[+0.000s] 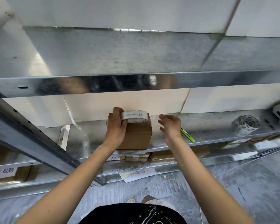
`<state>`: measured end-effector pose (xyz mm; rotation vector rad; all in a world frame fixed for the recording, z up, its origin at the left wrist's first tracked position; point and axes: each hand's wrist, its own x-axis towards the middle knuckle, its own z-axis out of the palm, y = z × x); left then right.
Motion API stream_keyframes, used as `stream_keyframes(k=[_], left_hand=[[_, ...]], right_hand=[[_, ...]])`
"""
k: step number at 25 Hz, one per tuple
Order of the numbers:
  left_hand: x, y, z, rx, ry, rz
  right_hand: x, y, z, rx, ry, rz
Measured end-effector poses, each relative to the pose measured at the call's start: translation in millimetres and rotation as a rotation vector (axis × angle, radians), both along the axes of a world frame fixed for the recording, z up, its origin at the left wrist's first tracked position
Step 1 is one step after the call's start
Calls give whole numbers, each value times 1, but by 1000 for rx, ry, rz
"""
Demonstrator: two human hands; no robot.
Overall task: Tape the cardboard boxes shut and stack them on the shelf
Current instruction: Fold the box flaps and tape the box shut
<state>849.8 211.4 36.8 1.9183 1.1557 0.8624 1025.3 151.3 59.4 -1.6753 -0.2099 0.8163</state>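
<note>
The left hand (118, 125) curls its fingers round a roll of printed white packing tape (134, 117), holding it on top of a small cardboard box (137, 136). The right hand (170, 126) hovers just right of the box with fingers spread and loosely bent, holding nothing. The box sits on a galvanised metal shelf (87, 139). A green tool, perhaps a utility knife (187, 135), lies near the right wrist; farther right rests another tape roll (245, 125). More cardboard boxes (162, 156) occupy the shelf below.
</note>
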Motion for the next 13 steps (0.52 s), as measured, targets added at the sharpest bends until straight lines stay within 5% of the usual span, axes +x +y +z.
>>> stream_keyframes(k=[6,13], left_hand=[[6,-2,5,26,28,-17],[3,3,-7,109,-4,33]], right_hand=[[-9,4,-5,24,321,-3],[-15,5,-17,19,366,-28]])
